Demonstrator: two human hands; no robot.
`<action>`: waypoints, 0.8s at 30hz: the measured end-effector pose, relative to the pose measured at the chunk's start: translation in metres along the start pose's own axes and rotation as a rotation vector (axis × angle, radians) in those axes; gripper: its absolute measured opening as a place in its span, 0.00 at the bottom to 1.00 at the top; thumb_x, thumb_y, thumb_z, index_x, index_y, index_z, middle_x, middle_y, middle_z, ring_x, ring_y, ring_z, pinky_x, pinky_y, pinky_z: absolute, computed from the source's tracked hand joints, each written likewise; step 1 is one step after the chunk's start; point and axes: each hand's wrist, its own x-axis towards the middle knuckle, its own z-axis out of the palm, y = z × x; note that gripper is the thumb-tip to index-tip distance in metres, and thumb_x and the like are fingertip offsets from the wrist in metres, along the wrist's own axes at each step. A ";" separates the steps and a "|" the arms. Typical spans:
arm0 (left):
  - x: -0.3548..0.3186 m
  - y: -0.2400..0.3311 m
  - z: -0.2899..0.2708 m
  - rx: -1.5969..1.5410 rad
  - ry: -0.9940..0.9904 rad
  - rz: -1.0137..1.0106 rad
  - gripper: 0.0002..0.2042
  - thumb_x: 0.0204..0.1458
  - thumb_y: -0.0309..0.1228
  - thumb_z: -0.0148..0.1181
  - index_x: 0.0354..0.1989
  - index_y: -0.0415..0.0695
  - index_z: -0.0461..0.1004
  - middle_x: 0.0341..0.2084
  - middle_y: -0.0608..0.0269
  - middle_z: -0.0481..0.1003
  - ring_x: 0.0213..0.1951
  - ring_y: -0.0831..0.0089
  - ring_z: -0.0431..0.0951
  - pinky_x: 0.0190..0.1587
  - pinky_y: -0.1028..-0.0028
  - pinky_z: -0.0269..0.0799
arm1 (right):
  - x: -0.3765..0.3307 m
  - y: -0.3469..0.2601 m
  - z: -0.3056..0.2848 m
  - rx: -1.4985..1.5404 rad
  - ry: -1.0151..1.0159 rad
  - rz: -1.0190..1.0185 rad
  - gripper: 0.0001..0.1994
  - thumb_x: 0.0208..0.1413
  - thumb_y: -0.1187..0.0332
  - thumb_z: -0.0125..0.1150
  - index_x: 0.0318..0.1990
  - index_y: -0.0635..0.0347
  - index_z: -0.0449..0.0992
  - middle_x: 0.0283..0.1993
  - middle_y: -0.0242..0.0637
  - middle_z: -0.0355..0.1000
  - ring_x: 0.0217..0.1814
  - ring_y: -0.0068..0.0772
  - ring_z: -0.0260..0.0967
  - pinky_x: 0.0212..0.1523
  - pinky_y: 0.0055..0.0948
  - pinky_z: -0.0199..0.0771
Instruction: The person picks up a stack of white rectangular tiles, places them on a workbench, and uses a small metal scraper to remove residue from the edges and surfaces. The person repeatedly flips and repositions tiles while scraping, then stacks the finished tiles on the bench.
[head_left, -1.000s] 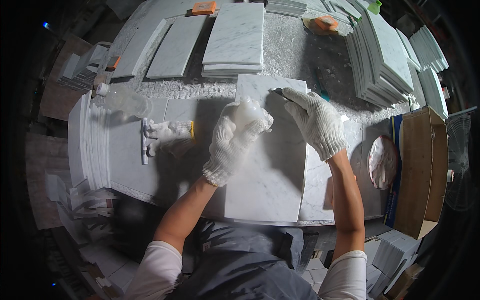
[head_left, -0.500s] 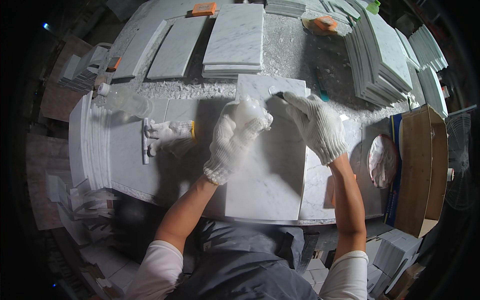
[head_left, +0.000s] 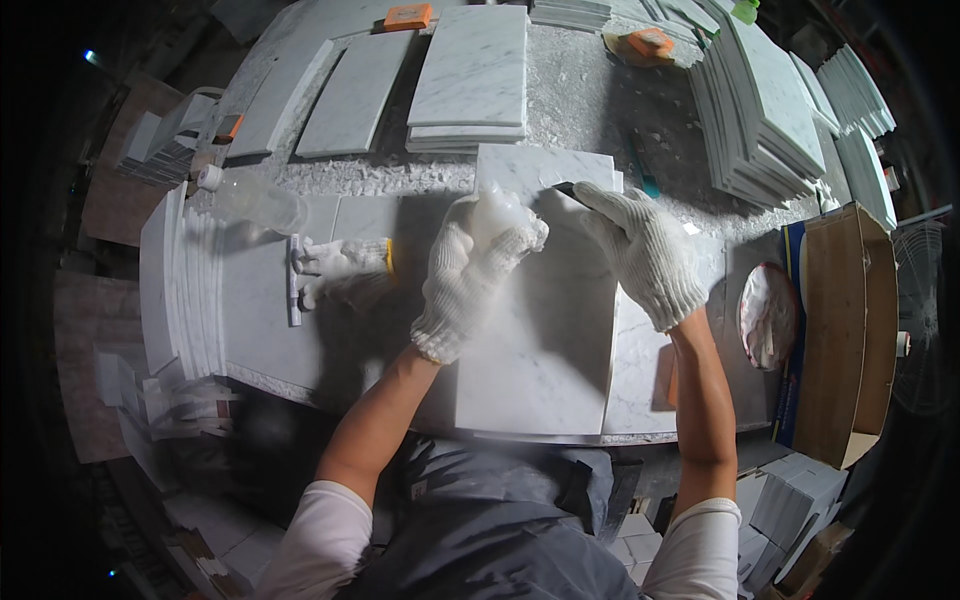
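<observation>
Head camera: left of two wide fisheyes worn side by side, looking down.
Bench (head_left: 572,105): below, seen from above and across toward its far side.
Left hand (head_left: 462,265), right hand (head_left: 648,248): near, forearms (head_left: 378,418) entering from the lower edge.

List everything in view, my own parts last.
Marble slab: one, grey-veined white, centre
Other slabs: many, whitish, left, far, right
Translucent bottle: one, whitish, centre
Thin tool: one, black, centre
Capped bottle: one, clear, left
Spare glove: one, white, left
Marker pen: one, white, left
Blocks: at least three, orange, scattered
Loose tool: one, teal, far
Carton: one, brown, right
Round item: one, whitish, right
Fan guard: one, grey, right edge
Workbench: one, grey, beneath
Left hand: one, white-gloved, holding translucent bottle
Right hand: one, white-gloved, holding thin tool
Forearms: two, bare, bottom
Lap garment: one, dark grey, bottom
</observation>
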 end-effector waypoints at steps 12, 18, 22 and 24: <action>0.000 0.000 -0.002 0.049 0.002 -0.015 0.17 0.60 0.24 0.65 0.56 0.38 0.69 0.44 0.58 0.79 0.45 0.73 0.80 0.53 0.72 0.78 | 0.016 0.001 0.011 -0.120 0.004 0.000 0.15 0.63 0.62 0.62 0.56 0.51 0.81 0.38 0.46 0.78 0.41 0.49 0.77 0.43 0.39 0.75; 0.000 0.000 -0.003 0.055 0.018 -0.047 0.18 0.60 0.23 0.65 0.56 0.38 0.69 0.44 0.58 0.79 0.45 0.72 0.81 0.54 0.71 0.78 | 0.020 0.003 0.019 -0.103 0.074 -0.034 0.16 0.63 0.61 0.62 0.56 0.48 0.82 0.34 0.47 0.76 0.38 0.49 0.76 0.42 0.41 0.75; -0.001 0.002 -0.003 0.092 0.023 -0.047 0.17 0.60 0.23 0.65 0.56 0.38 0.69 0.44 0.58 0.78 0.45 0.72 0.81 0.53 0.71 0.78 | 0.009 -0.003 0.011 -0.186 -0.042 0.024 0.16 0.63 0.61 0.62 0.58 0.46 0.81 0.34 0.48 0.75 0.36 0.51 0.76 0.39 0.43 0.74; -0.001 0.002 -0.003 0.116 0.027 -0.041 0.17 0.60 0.23 0.65 0.56 0.38 0.69 0.44 0.58 0.78 0.46 0.72 0.81 0.53 0.71 0.78 | 0.001 -0.007 0.006 -0.254 -0.059 0.015 0.17 0.63 0.61 0.62 0.58 0.46 0.81 0.34 0.48 0.75 0.35 0.51 0.76 0.38 0.44 0.74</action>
